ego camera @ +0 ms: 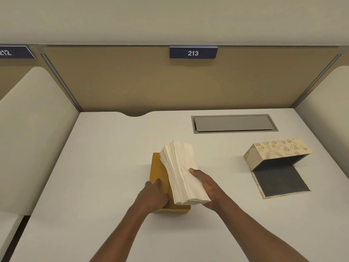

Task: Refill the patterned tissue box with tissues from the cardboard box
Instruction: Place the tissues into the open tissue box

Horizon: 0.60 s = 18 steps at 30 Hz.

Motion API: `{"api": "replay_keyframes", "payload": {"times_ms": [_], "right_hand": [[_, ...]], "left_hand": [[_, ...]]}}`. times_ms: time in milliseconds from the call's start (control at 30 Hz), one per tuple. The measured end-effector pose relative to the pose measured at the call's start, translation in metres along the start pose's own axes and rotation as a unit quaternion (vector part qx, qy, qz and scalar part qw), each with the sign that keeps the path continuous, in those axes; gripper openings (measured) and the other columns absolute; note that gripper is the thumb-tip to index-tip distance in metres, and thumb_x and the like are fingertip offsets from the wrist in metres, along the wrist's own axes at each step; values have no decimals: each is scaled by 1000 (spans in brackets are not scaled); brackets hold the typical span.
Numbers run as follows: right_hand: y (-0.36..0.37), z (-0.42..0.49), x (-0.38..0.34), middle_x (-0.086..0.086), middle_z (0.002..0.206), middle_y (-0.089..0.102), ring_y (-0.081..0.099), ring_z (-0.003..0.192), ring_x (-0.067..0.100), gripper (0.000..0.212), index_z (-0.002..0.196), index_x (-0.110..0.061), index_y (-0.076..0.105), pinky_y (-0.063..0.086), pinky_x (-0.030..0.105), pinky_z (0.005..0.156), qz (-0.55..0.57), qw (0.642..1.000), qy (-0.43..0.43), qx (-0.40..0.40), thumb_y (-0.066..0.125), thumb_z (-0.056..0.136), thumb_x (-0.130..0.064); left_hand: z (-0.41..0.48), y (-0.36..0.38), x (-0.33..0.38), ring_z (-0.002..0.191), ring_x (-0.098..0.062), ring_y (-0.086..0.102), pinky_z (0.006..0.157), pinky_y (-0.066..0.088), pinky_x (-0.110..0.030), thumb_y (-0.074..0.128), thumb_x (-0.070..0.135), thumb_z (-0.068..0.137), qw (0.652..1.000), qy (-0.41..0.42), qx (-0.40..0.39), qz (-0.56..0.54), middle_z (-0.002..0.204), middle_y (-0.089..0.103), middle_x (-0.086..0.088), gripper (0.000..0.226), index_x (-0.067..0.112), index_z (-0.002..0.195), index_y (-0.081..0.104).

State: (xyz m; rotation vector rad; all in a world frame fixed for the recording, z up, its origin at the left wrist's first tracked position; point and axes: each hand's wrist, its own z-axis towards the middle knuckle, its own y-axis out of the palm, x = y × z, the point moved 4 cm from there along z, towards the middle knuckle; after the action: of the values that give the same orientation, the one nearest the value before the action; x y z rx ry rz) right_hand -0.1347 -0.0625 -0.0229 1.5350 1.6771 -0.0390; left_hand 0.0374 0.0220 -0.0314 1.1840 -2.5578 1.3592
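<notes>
Readable text, two items only:

- "213" in white digits on a dark blue plate (193,52), top centre of frame, clipped to the top edge of the tan back panel (151,80).
- "212" in white digits on a matching dark blue plate, upper left of frame, cut off by the frame edge (13,52) and seen at an angle. It sits on the top edge of the neighbouring panel.

No other text reads. The patterned box (281,149) at right carries a floral print only, no lettering visible. The cardboard box (157,171) at centre shows plain faces, no label or brand. The tissues (182,167) are blank.
</notes>
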Motion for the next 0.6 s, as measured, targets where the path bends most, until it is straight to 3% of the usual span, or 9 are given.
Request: {"api": "replay_keyframes", "payload": {"times_ms": [133,233,300,367,433,500,600], "right_hand": [[1,-6,2,20,126,68,66,111,36,73,136,-8,60,56,48,92,-1,1000,0,14,82,73,-37],[-3,-15,-3,18,127,69,68,110,34,65,135,-9,60,58,45,86,2,1000,-15,8,77,78,-35],[-10,-23,-9,16,127,70,68,113,34,64,135,-12,60,57,47,90,3,999,-36,5,76,78,-35],[-22,-30,-15,16,130,68,64,120,37,67,137,-14,59,52,55,100,10,998,-66,-1,79,77,-35],[-32,-38,-21,17,133,66,61,124,40,65,139,-14,56,45,62,106,26,995,-98,-10,77,80,-34],[-45,-49,-27,18,133,66,61,123,41,60,139,-14,55,45,64,105,47,990,-135,-3,73,84,-29],[-67,-69,-35,13,124,71,66,116,39,50,132,-19,60,49,66,99,66,983,-166,48,71,84,-25]], "left_hand": [[-4,2,4,99,-26,61,89,56,-40,51,45,95,999,16,35,-19,125,49,-10,50,15,134,45],[-19,-9,16,101,-22,59,86,49,-33,40,43,102,979,11,126,-162,121,58,-8,42,15,129,58],[-35,-19,30,98,-19,62,84,52,-36,39,56,99,946,6,173,-275,110,65,-3,48,19,120,62],[-50,-22,53,95,-19,66,86,55,-41,43,73,89,914,21,149,-377,103,68,3,56,25,112,62],[-63,-15,82,98,-20,68,86,57,-42,51,81,75,887,35,63,-456,104,70,4,64,28,110,61],[-73,1,107,102,-18,68,86,59,-40,67,77,68,882,54,-3,-468,111,69,4,68,28,116,58],[-81,25,136,103,-15,68,85,61,-36,82,54,70,897,86,-9,-434,115,68,4,59,33,117,53]]}}
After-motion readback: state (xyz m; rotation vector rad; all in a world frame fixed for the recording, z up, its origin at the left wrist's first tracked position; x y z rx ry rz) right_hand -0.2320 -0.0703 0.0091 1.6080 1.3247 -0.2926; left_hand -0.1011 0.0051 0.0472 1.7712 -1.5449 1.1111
